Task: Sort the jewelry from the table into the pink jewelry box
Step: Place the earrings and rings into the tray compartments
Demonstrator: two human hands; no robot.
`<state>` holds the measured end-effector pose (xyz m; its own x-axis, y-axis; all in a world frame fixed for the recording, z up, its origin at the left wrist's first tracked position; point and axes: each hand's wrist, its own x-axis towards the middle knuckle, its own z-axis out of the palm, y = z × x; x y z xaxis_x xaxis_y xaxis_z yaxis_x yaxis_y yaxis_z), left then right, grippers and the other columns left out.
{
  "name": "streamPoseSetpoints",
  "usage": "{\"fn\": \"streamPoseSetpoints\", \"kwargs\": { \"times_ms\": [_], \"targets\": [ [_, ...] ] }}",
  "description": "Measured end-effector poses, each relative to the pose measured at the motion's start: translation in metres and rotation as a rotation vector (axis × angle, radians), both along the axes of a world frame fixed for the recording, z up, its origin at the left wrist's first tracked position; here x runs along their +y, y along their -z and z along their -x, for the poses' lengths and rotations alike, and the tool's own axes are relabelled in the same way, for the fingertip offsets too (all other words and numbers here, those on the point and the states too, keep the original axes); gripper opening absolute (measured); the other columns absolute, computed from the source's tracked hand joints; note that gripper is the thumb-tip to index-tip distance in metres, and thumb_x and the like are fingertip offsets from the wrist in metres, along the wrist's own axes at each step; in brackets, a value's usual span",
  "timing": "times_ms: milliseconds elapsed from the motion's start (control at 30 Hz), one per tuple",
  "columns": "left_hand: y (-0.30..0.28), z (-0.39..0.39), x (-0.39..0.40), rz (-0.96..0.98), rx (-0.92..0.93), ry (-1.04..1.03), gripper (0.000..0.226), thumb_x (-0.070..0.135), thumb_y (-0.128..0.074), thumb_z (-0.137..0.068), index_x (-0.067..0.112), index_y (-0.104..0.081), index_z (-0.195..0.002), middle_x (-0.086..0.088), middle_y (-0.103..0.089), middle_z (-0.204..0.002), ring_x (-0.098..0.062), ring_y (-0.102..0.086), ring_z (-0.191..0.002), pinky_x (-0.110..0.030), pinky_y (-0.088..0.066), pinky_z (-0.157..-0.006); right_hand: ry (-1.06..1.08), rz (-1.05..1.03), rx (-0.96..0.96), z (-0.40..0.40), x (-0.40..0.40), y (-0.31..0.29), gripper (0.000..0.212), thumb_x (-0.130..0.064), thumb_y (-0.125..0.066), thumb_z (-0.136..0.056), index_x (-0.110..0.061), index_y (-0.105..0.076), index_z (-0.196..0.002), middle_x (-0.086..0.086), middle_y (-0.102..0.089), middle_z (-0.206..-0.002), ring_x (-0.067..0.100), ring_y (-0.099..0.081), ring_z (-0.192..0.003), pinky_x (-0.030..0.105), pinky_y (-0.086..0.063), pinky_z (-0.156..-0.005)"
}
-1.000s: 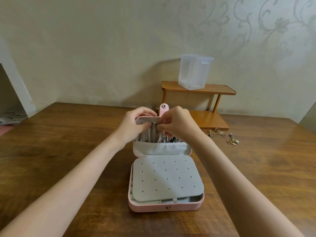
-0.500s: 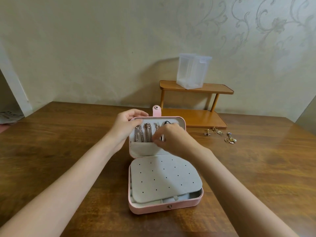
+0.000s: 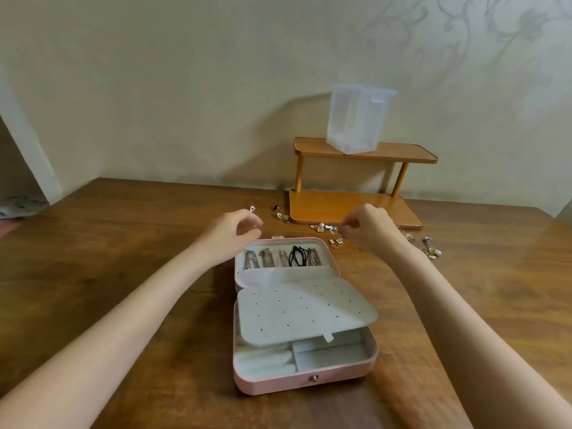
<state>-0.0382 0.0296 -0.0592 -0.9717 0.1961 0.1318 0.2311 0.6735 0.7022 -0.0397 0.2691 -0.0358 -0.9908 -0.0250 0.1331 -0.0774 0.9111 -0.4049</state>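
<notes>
The pink jewelry box (image 3: 306, 380) lies open on the wooden table (image 3: 123, 243), its lid (image 3: 331, 252) laid back flat. Several chains (image 3: 266, 258) and a black cord (image 3: 297, 255) hang in the lid above its pocket. A grey perforated panel (image 3: 303, 314) covers most of the base, with compartments showing at the front. My left hand (image 3: 232, 233) hovers over the lid's far left corner, fingers loosely curled, holding nothing. My right hand (image 3: 368, 230) hovers beside the lid's far right corner, fingers loosely curled. Small earrings (image 3: 325, 227) lie just left of its fingertips.
More loose jewelry lies behind the box (image 3: 283, 215), at the far left (image 3: 252, 208) and to the right (image 3: 431, 250). A two-tier wooden shelf (image 3: 349, 205) stands against the wall with a clear plastic container (image 3: 356, 119) on top.
Both hands have let go of the lid, which dropped from upright to flat on the table. The hands moved apart and away from the chains. The view has come closer.
</notes>
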Motion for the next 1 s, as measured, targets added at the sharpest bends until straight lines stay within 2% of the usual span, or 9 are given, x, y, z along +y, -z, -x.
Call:
{"fn": "streamPoseSetpoints", "kwargs": {
  "times_ms": [67, 133, 233, 433, 567, 633, 733, 833, 1000],
  "targets": [
    [-0.021, -0.025, -0.001, 0.018, -0.098, 0.336, 0.041, 0.057, -0.060, -0.076, 0.041, -0.053, -0.113, 0.022, -0.054, -0.123, 0.003, -0.045, -0.121, -0.020, -0.038, -0.098, -0.001, 0.028, -0.126, 0.004, 0.000, 0.007, 0.022, -0.015, -0.051, -0.094, -0.003, -0.066, -0.105, 0.011, -0.067, -0.088, 0.022, -0.062, -0.063, 0.028, -0.053, -0.059],
    [-0.036, -0.048, -0.003, 0.016, -0.426, 0.638, 0.078, 0.071, -0.066, -0.057, 0.053, -0.038, -0.128, 0.030, -0.043, -0.134, 0.012, -0.032, -0.128, -0.015, -0.031, -0.104, -0.004, 0.075, -0.326, 0.004, 0.002, 0.011, 0.028, -0.023, -0.049, -0.096, -0.001, -0.064, -0.104, 0.014, -0.070, -0.090, 0.026, -0.069, -0.068, 0.035, -0.059, -0.067],
    [-0.030, -0.060, -0.012, 0.237, -0.606, 0.735, 0.091, 0.050, -0.079, -0.062, 0.064, -0.020, -0.130, 0.039, -0.019, -0.141, 0.010, -0.012, -0.135, -0.018, -0.013, -0.111, -0.013, 0.209, -0.464, 0.001, 0.006, 0.010, 0.026, -0.018, -0.047, -0.097, 0.000, -0.064, -0.104, 0.010, -0.071, -0.085, 0.024, -0.070, -0.070, 0.032, -0.059, -0.066],
    [-0.025, -0.058, -0.021, 0.158, -0.547, 0.641, 0.069, 0.045, -0.077, -0.068, 0.057, -0.038, -0.124, 0.038, -0.036, -0.132, 0.014, -0.028, -0.127, -0.018, -0.023, -0.109, -0.087, 0.278, -0.515, -0.007, 0.005, 0.005, 0.024, -0.001, -0.043, -0.095, -0.001, -0.066, -0.101, 0.010, -0.069, -0.088, 0.022, -0.068, -0.074, 0.031, -0.058, -0.073],
    [-0.028, -0.056, -0.028, -0.374, -0.504, 0.430, 0.079, 0.068, -0.074, -0.050, 0.031, -0.059, -0.118, 0.013, -0.063, -0.120, -0.005, -0.056, -0.115, -0.026, -0.046, -0.097, -0.074, 0.383, -0.482, -0.011, 0.006, 0.007, 0.019, -0.005, -0.047, -0.095, -0.005, -0.063, -0.105, 0.012, -0.066, -0.097, 0.021, -0.067, -0.083, 0.034, -0.057, -0.076],
    [-0.017, -0.044, -0.026, -0.592, -0.383, 0.136, 0.047, 0.049, -0.070, -0.071, 0.025, -0.063, -0.110, 0.006, -0.067, -0.114, -0.012, -0.056, -0.116, -0.033, -0.043, -0.102, -0.009, 0.445, -0.476, -0.012, 0.005, 0.008, 0.021, -0.009, -0.043, -0.098, -0.007, -0.059, -0.110, 0.013, -0.067, -0.102, 0.023, -0.068, -0.087, 0.034, -0.057, -0.077],
    [0.004, -0.024, -0.017, -0.355, -0.217, -0.183, 0.025, 0.020, -0.058, -0.090, 0.020, -0.058, -0.115, 0.002, -0.058, -0.122, -0.014, -0.049, -0.119, -0.029, -0.036, -0.097, 0.095, 0.552, -0.423, -0.013, -0.001, 0.014, 0.034, -0.021, -0.039, -0.100, 0.003, -0.061, -0.110, 0.015, -0.068, -0.099, 0.022, -0.066, -0.081, 0.030, -0.056, -0.073],
    [0.023, -0.016, -0.008, -0.156, -0.170, -0.228, 0.035, 0.012, -0.054, -0.092, 0.016, -0.051, -0.127, -0.002, -0.050, -0.134, -0.017, -0.045, -0.124, -0.031, -0.037, -0.097, 0.073, 0.558, -0.319, -0.012, -0.011, 0.027, 0.042, -0.034, -0.042, -0.098, -0.003, -0.057, -0.121, 0.012, -0.064, -0.115, 0.023, -0.060, -0.099, 0.034, -0.051, -0.088],
    [0.033, -0.019, 0.001, 0.024, -0.006, -0.193, 0.039, 0.010, -0.039, -0.098, 0.014, -0.045, -0.136, -0.001, -0.043, -0.143, -0.018, -0.038, -0.132, -0.029, -0.033, -0.104, -0.005, 0.312, -0.124, -0.003, -0.029, 0.050, 0.044, -0.021, -0.048, -0.095, -0.021, -0.042, -0.139, 0.009, -0.050, -0.137, 0.028, -0.050, -0.121, 0.034, -0.045, -0.097]
  ]
}}
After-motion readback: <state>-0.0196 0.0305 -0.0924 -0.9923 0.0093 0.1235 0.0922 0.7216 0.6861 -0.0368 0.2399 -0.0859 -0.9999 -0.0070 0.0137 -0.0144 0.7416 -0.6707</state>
